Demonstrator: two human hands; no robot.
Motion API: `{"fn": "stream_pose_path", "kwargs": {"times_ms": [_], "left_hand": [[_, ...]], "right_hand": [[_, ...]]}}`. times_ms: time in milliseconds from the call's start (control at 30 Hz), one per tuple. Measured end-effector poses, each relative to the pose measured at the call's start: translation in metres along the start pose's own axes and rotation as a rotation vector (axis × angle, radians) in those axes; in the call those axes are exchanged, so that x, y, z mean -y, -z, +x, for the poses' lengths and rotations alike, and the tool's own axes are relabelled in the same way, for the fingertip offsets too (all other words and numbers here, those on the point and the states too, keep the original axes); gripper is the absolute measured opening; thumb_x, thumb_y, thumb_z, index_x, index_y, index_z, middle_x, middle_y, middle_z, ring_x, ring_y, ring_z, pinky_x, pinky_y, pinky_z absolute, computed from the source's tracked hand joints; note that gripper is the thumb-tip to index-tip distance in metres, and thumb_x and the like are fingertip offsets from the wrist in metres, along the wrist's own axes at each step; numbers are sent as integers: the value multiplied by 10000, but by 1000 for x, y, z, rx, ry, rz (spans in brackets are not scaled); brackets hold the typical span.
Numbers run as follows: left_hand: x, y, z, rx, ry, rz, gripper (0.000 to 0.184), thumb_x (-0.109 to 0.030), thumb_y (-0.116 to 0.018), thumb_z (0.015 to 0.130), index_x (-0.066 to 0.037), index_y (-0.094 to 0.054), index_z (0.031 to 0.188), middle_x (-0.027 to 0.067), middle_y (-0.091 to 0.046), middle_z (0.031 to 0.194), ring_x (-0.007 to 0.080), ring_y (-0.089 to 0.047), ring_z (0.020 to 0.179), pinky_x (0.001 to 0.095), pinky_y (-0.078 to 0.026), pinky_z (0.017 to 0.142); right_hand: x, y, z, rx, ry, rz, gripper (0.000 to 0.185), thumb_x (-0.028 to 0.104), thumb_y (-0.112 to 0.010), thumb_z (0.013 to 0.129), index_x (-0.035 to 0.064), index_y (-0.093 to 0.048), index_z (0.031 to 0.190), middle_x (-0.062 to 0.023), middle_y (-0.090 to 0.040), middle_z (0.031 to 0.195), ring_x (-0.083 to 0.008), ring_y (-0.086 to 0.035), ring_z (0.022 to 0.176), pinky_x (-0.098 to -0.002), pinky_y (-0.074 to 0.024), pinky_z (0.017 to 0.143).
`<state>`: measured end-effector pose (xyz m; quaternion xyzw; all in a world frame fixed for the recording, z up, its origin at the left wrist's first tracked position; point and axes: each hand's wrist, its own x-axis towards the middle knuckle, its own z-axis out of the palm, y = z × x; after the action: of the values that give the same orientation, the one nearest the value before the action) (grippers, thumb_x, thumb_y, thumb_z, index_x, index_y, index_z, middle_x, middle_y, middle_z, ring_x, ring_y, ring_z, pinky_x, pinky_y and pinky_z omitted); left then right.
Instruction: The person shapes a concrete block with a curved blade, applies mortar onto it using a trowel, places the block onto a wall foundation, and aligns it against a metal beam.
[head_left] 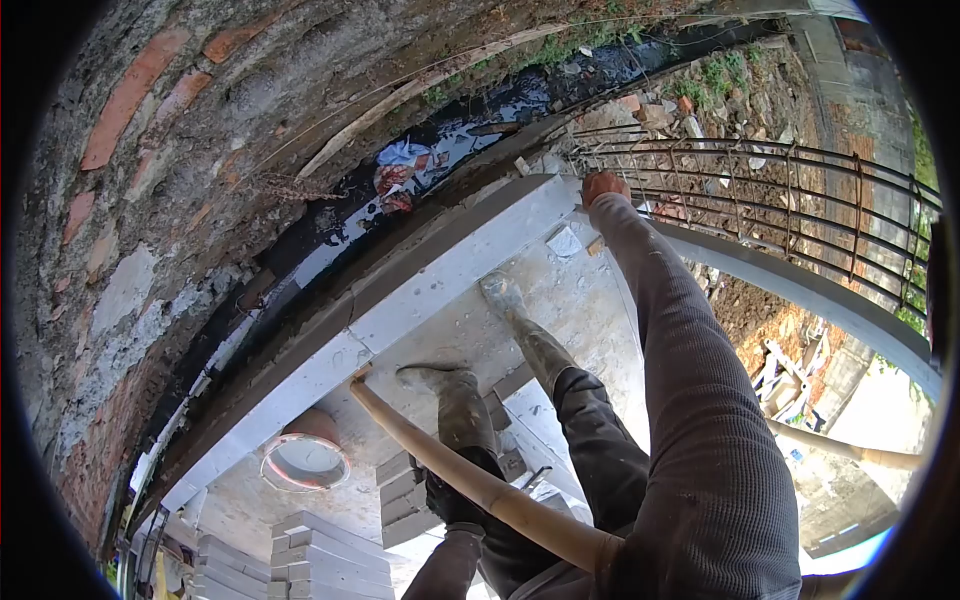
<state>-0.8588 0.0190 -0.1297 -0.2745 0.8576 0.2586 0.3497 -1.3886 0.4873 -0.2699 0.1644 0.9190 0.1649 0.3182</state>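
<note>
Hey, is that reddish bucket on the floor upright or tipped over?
The bucket looks upright: its round open mouth faces up toward the head camera. Whether the pale grey inside is contents, I cannot tell.

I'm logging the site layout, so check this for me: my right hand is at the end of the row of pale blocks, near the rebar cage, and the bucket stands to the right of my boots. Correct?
Not quite: the head view shows the bucket to the left of your boots. Your right hand is at the end of the row of pale blocks, near the rebar cage.

Low block wall point(450, 280), pale-sided, darker-topped
</note>
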Motion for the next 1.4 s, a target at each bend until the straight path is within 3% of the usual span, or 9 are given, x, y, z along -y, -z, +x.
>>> {"fn": "stream_pose_path", "kwargs": {"times_ms": [400,500,700,933,1133,1167,1200,1333,1400], "left_hand": [[12,-18,0,-146,-39,-53,512,-303,-586,970,-90,-472,1421,136,-565,1373,306,-554,1239,441,-454,1016],[-28,23,-1,-23,174,-332,534,-282,-569,968,-72,-443,1443,146,-532,1404,318,-519,1274,472,-431,1020],[-56,48,-11,-71,7,124,807,-426,-636,877,-28,-337,1512,178,-462,1473,385,-456,1312,589,-356,1004],[-41,42,-34,-169,297,-242,918,-468,-757,789,-36,-360,1496,212,-465,1451,425,-454,1303,630,-332,1057],[9,14,-77,-473,318,-622,679,-307,-689,898,-37,-400,1450,210,-507,1384,404,-493,1275,490,-400,1071],[18,0,-92,-607,157,-610,631,-256,-668,922,-33,-404,1451,197,-523,1372,382,-502,1283,471,-405,1081],[10,-16,-109,-680,388,-802,590,-164,-670,928,-26,-424,1446,178,-549,1364,346,-524,1283,450,-422,1084],[18,-28,-199,-947,743,-759,630,-136,-724,896,-23,-438,1445,194,-536,1399,371,-529,1277,464,-437,1068],[15,-49,-252,-933,953,-751,651,-157,-740,890,-22,-432,1448,211,-521,1417,394,-517,1285,469,-436,1066]], "right_hand": [[16,41,-51,-36,32,30,423,330,-440,982,58,-763,1011,-170,-737,1069,-355,-712,1016,-443,-563,910],[24,35,-47,36,40,-8,409,310,-446,983,51,-763,1003,-182,-735,1065,-347,-713,1017,-437,-565,905],[40,51,-59,46,75,-177,235,223,-597,924,100,-752,1051,-153,-730,1120,-325,-699,1088,-438,-579,897],[41,130,-108,-218,142,-280,291,279,-603,926,136,-726,1148,-161,-715,1161,-363,-694,1064,-513,-581,848],[46,224,-133,-310,876,-361,409,373,-650,954,82,-696,1239,-163,-704,1201,-351,-711,980,-465,-570,868],[51,237,-125,-407,1247,-388,429,382,-652,959,73,-685,1255,-151,-709,1190,-332,-713,943,-451,-569,847],[73,252,-126,-497,1618,-405,450,391,-654,964,63,-675,1272,-139,-715,1179,-313,-714,906,-436,-568,825],[235,269,-383,64,1559,-2,529,377,-684,951,42,-605,1353,-120,-715,1082,-240,-696,818,-385,-565,753],[303,245,-468,798,1039,44,704,454,-714,907,30,-497,1426,-127,-668,1120,-214,-698,844,-357,-572,743]]}}
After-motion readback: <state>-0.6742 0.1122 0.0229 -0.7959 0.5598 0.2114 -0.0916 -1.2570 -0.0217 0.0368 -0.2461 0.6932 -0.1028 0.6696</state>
